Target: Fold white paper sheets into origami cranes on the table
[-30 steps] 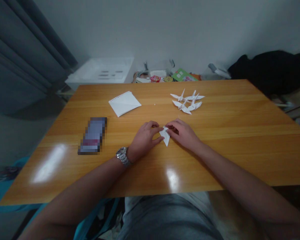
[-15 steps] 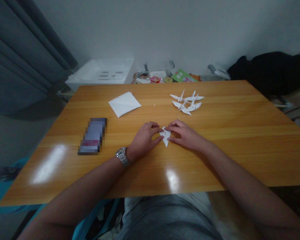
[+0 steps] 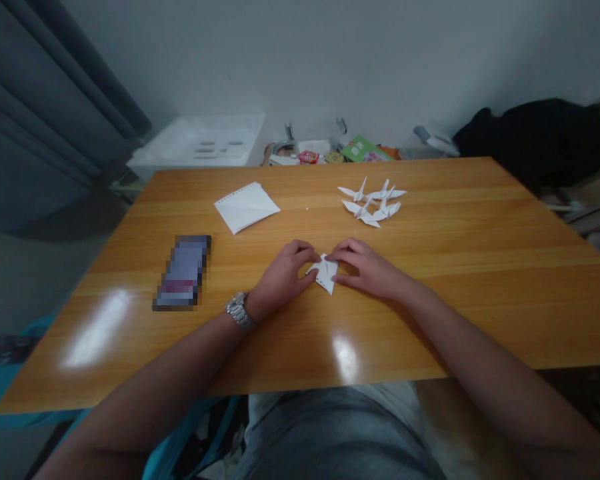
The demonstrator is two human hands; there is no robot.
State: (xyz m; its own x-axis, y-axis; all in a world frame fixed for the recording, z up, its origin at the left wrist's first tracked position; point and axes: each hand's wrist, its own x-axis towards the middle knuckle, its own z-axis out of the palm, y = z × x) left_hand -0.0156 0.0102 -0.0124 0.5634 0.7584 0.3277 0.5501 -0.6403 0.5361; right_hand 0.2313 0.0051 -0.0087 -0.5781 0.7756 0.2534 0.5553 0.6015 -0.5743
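A small folded piece of white paper point(image 3: 327, 273) lies on the wooden table in front of me, its lower point toward me and a row of punched holes along its left edge. My left hand point(image 3: 289, 270) grips its left side between thumb and fingers. From the other side, my right hand point(image 3: 363, 265) pinches the right edge, fingertips at the top and thumb lower down. The fingertips cover parts of the paper's upper and side edges. Beyond my right hand sit several folded paper cranes point(image 3: 365, 212), grouped close together.
White sheets with punched holes point(image 3: 247, 208) lie at the back left of the table point(image 3: 460, 267). A phone point(image 3: 184, 272), blurred out, rests left of my left arm. Behind the table stand a white plastic tray point(image 3: 180, 143) and a green booklet point(image 3: 364, 151) among small items.
The paper's left flap has been opened outward, so the piece is wider and its punched holes show. My left hand has shifted slightly left; my right hand stays at the right edge.
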